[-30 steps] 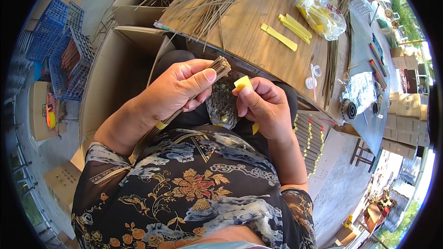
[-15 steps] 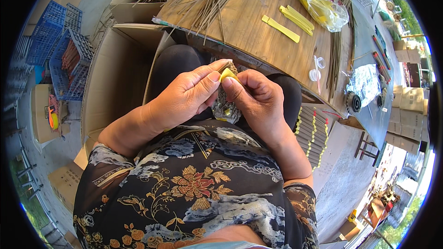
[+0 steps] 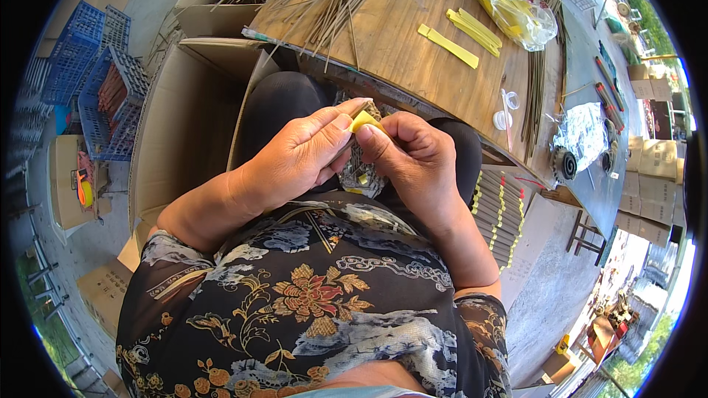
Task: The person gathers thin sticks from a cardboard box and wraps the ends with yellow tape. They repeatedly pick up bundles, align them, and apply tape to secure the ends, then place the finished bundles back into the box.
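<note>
Currently, left hand [image 3: 291, 151]: closed around the stick bundle [image 3: 375, 110], its thumb tip just beside the yellow strip [image 3: 363, 120].
Right hand [image 3: 422, 151]: thumb and forefinger clamped on the yellow strip, the other fingers curled in.
Stick bundle: brown and thin-stemmed, its end showing between the two hands; the hands and forearm hide the rest.
Yellow strip: between the fingertips of both hands, overlapping the bundle in this view; how far it wraps cannot be told.
Wooden tabletop [image 3: 413, 77]: just beyond the grip, reaching out to its right.
Loose sticks [image 3: 343, 4]: strewn on the tabletop, straight out from the grip.
Spare yellow strips [image 3: 473, 32]: a small stack and a single one, beyond the grip to the right.
Clear plastic bag [image 3: 516, 11]: past that stack, yellow showing through.
Cardboard box [image 3: 181, 129]: open, left of the grip.
Banded sticks [image 3: 495, 214]: right of the grip, nearer the body, with rows of yellow bands.
</note>
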Demonstrator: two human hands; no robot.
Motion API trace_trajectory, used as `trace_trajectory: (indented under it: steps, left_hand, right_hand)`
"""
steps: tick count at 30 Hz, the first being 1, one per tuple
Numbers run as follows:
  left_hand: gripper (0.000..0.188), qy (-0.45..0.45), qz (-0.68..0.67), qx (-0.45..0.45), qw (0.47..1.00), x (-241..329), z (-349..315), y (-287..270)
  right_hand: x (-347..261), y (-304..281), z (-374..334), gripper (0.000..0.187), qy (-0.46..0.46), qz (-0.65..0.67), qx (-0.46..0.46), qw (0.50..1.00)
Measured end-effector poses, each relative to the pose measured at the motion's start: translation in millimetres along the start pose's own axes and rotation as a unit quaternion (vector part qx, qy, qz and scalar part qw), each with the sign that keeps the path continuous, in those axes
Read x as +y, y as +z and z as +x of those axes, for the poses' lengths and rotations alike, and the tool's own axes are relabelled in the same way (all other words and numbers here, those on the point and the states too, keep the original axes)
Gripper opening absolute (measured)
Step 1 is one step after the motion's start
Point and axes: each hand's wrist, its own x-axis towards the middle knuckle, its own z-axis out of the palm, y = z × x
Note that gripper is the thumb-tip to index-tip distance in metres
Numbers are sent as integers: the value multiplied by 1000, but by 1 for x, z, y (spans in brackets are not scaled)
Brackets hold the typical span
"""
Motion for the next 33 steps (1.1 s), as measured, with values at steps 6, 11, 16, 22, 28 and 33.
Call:
trace_trajectory:
  steps: [6,11,16,22,28,33]
  left_hand:
    - [47,-4,5,-39,999,-2,3,-12]
    - [41,-29,21,-54,998,2,14,-15]
    - [34,-57,-7,-50,997,1,19,-21]
    - [35,-68,-9,-61,996,1,22,-22]
    - [37,-68,-38,-69,995,-3,24,-25]
    - [37,-55,-38,-76,995,-5,24,-24]
  right_hand:
    - [2,1,4,20,24,26,8,999]
    - [8,1,11,20,40,39,15,998]
    - [7,1,15,21,65,27,19,997]
    - [9,-1,17,20,65,43,12,997]
    - [12,-3,17,20,71,53,9,996]
    - [12,-6,16,20,74,76,-7,994]
